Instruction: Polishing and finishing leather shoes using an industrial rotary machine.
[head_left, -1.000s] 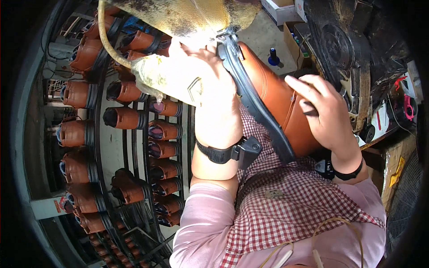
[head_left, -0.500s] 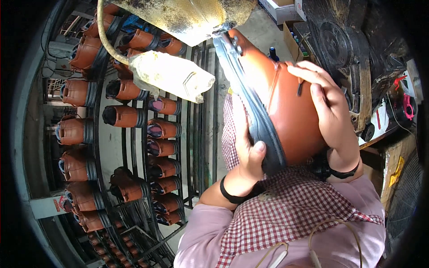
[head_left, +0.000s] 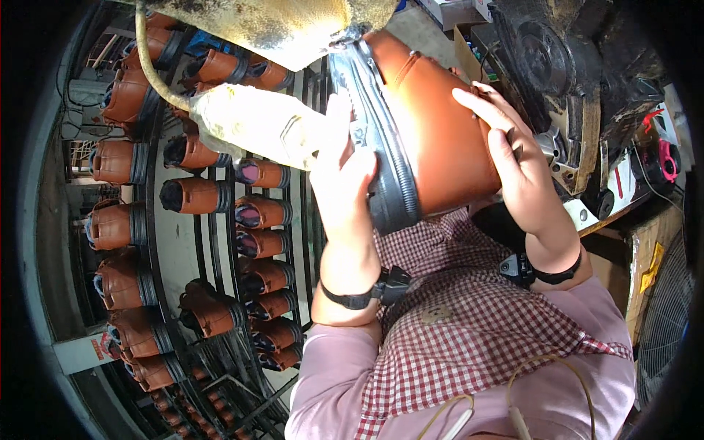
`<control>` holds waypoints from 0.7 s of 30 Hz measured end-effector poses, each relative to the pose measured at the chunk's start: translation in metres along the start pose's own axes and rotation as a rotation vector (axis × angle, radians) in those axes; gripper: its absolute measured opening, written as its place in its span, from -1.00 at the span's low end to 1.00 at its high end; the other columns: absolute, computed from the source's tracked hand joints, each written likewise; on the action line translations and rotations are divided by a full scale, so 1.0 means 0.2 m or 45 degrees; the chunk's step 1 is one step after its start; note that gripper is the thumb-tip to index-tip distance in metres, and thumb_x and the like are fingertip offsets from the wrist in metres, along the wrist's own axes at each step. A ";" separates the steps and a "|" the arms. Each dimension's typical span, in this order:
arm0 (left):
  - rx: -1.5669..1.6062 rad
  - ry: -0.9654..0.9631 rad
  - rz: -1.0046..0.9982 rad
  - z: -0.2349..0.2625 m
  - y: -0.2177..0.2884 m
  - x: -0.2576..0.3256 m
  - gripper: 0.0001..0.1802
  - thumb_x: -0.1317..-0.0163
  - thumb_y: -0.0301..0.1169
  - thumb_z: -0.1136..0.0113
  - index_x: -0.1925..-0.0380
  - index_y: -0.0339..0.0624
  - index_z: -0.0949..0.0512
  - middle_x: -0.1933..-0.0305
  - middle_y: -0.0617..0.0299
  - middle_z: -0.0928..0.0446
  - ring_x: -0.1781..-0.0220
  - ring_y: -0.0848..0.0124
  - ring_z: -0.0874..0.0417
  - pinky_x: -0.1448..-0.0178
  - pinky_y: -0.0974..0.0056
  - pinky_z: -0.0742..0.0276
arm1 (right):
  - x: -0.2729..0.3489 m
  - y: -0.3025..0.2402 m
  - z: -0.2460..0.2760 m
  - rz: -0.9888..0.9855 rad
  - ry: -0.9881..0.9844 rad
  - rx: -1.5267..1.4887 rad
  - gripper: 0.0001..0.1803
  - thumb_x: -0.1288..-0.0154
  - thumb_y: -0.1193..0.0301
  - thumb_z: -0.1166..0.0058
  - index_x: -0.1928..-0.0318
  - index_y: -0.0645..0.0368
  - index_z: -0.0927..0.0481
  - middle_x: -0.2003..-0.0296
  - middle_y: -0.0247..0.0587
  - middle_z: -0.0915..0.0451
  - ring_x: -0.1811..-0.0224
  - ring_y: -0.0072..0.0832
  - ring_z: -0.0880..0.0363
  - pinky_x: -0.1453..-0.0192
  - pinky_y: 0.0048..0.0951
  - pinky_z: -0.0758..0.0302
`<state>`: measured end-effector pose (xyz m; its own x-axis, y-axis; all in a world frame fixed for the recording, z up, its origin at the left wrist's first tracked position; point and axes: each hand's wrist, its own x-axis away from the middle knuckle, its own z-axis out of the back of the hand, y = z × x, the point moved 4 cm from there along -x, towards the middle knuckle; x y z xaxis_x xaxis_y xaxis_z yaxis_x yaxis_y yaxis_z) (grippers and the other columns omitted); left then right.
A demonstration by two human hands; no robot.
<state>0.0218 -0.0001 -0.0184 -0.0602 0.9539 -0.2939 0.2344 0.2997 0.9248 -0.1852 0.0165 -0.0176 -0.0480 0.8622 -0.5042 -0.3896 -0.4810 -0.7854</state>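
Held tilted in front of me is a brown leather shoe (head_left: 451, 136) with a thick dark-grey ribbed sole (head_left: 389, 147). My left hand (head_left: 343, 172) grips the sole, its thumb along the sole's edge. My right hand (head_left: 513, 158) is wrapped round the leather upper from the other side, fingers bent over its top. The far end of the sole meets the dark tip (head_left: 350, 38) of a machine part under a stained, brightly lit metal cover (head_left: 286, 26). Whether they touch cannot be told through the glare. The shoe's opening is hidden.
A pale wrapped block (head_left: 253, 121) on a cable (head_left: 147, 59) hangs close to my left hand. Racks with several brown shoes (head_left: 117, 224) stand at the left. Dark machinery (head_left: 557, 66) is at the right, above a bench with a pink tape dispenser (head_left: 669, 161). A fan (head_left: 664, 330) stands lower right.
The shoe has moved left and turned, showing a different stretch of upper and sole. My left hand has shifted left and up along the sole; my right hand has moved slightly left with the shoe.
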 end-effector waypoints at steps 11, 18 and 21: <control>-0.086 0.092 0.012 -0.06 0.00 -0.21 -0.28 -0.16 -0.46 -0.01 -0.38 -0.34 -0.16 -0.07 0.18 -0.47 0.39 0.65 -0.27 0.24 0.55 -0.29 | 0.03 0.13 -0.09 -0.025 -0.066 0.192 -0.53 -0.49 0.43 0.32 -0.36 0.04 -0.31 -0.33 -0.19 -0.34 -0.44 -0.29 -0.18 -0.42 -0.01 0.09; -0.044 -0.100 0.030 -0.01 -0.08 -0.24 -0.39 -0.37 -0.08 0.02 -0.33 -0.15 -0.27 -0.28 0.24 -0.36 -0.30 0.41 -0.38 -0.37 0.28 -0.22 | 0.02 0.30 -0.05 0.104 0.371 -0.306 -0.57 -0.57 0.34 0.44 -0.24 0.36 -0.31 -0.13 -0.02 -0.43 -0.04 -0.38 -0.46 -0.22 -0.37 -0.33; -0.089 -0.157 0.186 0.00 -0.05 -0.27 -0.43 -0.38 -0.09 0.01 -0.30 -0.11 -0.32 -0.16 0.30 -0.45 -0.18 0.51 -0.46 -0.28 0.33 -0.33 | 0.12 0.31 0.00 -0.026 0.582 -0.509 -0.65 -0.54 0.21 0.25 0.14 0.29 -0.40 0.43 -0.43 -0.28 0.49 -0.74 -0.17 0.39 -0.67 -0.21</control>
<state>0.0220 -0.0536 -0.0117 0.0900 0.9798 -0.1786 0.1633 0.1624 0.9731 -0.2099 0.0073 -0.0793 0.3905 0.7591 -0.5209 -0.0063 -0.5636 -0.8261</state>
